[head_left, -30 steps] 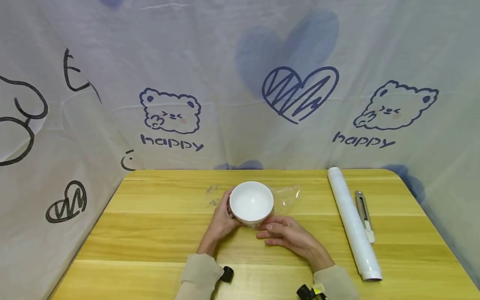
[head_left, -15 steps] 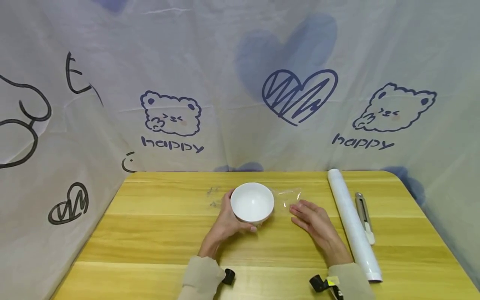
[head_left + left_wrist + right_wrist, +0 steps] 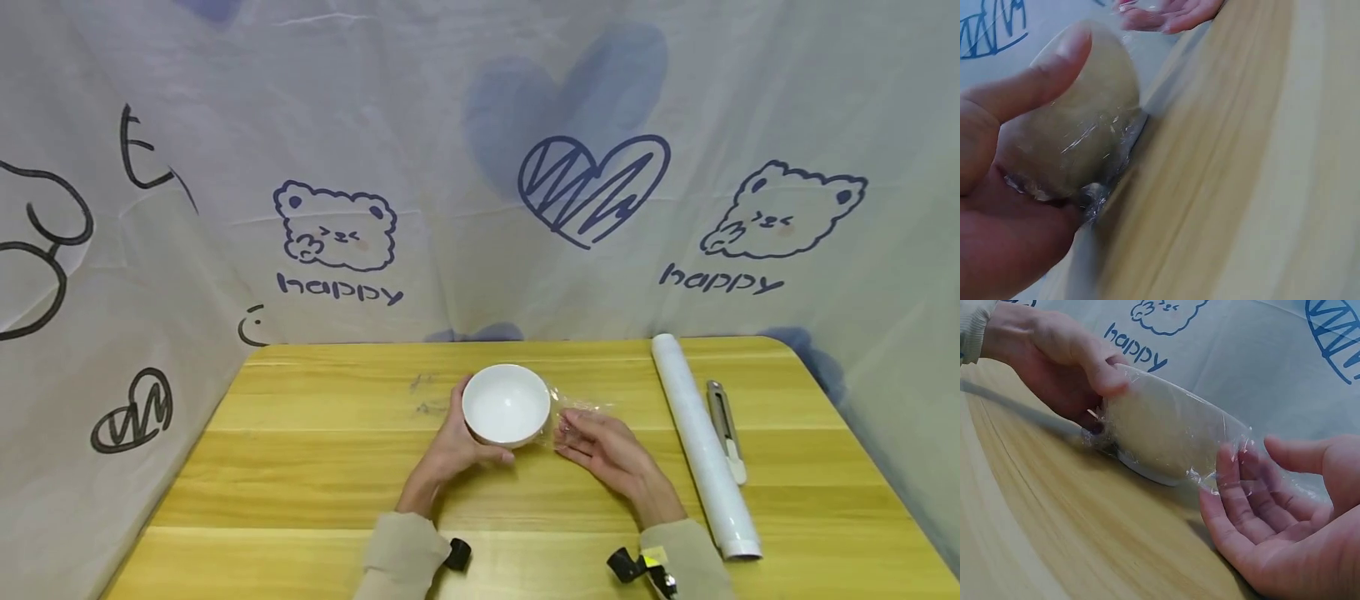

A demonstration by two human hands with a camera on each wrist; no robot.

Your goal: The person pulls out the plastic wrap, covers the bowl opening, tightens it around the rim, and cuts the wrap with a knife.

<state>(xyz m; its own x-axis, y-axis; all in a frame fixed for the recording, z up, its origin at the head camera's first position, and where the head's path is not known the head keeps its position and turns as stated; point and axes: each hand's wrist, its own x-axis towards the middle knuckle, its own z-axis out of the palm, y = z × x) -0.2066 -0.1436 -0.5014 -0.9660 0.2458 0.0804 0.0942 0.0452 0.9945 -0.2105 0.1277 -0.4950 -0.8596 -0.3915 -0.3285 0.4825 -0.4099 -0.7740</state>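
Note:
A white bowl (image 3: 506, 404) faces upward, with clear cling film (image 3: 1200, 478) drawn around its outside and bunched near its base. My left hand (image 3: 453, 450) grips the bowl from the left, thumb along its near side; the left wrist view shows crumpled film by the palm. To the bowl's right, loose film reaches over my right hand (image 3: 606, 454). In the right wrist view, the right fingers (image 3: 1254, 512) curve gently behind this film while the thumb stands apart from them.
A long roll of cling film (image 3: 705, 450) lies on the wooden table (image 3: 300, 483) at the right. Beside it rests a utility knife (image 3: 726, 429) with a grey and white handle. A patterned cloth (image 3: 450, 167) hangs behind the table.
My right hand left the bowl's near side, moved out to the right, then came back a little to the loose film. The left hand keeps the bowl, its thumb now along the near side.

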